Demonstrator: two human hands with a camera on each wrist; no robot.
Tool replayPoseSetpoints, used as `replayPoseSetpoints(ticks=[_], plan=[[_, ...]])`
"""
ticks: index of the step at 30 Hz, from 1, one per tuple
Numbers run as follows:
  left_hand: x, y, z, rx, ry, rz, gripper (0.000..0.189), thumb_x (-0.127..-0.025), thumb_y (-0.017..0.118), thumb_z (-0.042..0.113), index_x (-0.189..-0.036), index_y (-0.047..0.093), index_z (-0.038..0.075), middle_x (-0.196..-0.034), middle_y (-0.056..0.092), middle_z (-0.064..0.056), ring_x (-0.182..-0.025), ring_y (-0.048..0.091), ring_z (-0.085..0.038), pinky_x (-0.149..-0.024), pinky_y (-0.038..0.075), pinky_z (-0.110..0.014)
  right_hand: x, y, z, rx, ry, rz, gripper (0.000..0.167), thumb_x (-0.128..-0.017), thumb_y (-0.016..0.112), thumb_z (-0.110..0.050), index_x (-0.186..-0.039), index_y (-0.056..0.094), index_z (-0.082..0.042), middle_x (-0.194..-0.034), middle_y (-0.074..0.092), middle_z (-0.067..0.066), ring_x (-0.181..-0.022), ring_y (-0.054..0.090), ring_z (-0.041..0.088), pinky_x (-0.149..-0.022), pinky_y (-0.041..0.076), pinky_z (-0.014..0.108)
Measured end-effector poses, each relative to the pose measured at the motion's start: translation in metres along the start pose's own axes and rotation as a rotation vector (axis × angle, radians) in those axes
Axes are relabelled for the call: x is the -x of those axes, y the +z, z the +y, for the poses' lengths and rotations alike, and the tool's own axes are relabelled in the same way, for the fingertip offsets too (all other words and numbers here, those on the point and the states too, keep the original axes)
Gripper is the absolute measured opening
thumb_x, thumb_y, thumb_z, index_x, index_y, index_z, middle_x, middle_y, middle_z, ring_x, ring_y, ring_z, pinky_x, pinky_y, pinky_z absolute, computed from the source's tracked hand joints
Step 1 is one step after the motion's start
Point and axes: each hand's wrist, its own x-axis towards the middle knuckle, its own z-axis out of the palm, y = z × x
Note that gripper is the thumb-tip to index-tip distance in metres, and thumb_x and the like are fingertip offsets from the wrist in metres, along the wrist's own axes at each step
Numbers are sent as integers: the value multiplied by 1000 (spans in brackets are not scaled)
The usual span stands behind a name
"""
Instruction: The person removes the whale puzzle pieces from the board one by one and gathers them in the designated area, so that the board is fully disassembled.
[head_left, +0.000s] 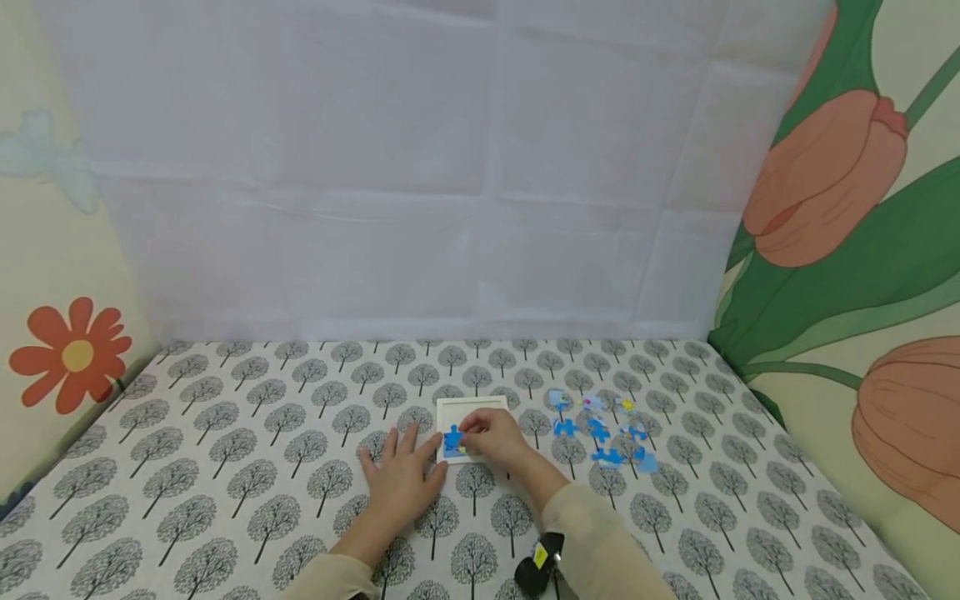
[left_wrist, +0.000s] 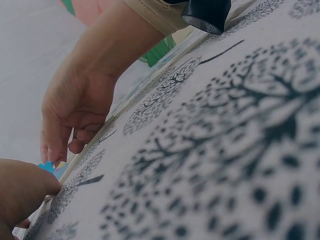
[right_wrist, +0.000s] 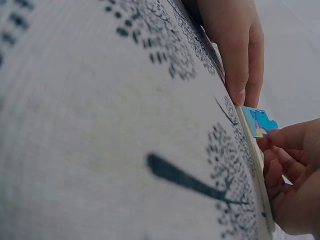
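A small white puzzle frame lies on the tree-print cloth. In its lower left corner is a blue jigsaw piece, which shows yellow and pink marks in the right wrist view. My right hand reaches over the frame, and its thumb and finger pinch that piece's edge, partly hiding it. Spread over the cloth on the frame's left side, my left hand has straight fingers; its fingertips touch the frame's edge. The left wrist view catches the blue piece under the right fingertips.
Several loose blue jigsaw pieces lie in rough rows to the right of the frame. A black wrist strap hangs by the right sleeve. A white sheet closes off the back of the table.
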Motion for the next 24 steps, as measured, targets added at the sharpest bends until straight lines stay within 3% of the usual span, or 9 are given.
replayPoseSetpoints(ticks=[10,16,24], plan=[[0,-1,2,-8,-2,1,45,-81,54,34,-121,53,14,-132,32,-20,-121,17,-44,-86,-2,-66,1,-7,-3,-55,76,39,7,-73,65,-4,-80,64,-4,-66,59,0,-56,51,10,-50,42,21],[1,0,1,-7,4,8,44,-81,54,34,-121,53,14,-131,33,-20,-121,18,-44,-86,-3,-67,4,-16,-2,-149,99,4,9,-75,62,0,-84,63,0,-68,59,2,-58,51,11,-52,44,23],[1,1,1,-14,0,15,45,-81,54,34,-121,53,14,-131,33,-20,-120,18,-45,-86,-2,-67,13,-33,1,-133,74,-43,10,-79,60,-3,-88,61,-1,-73,60,3,-62,52,14,-54,43,26]])
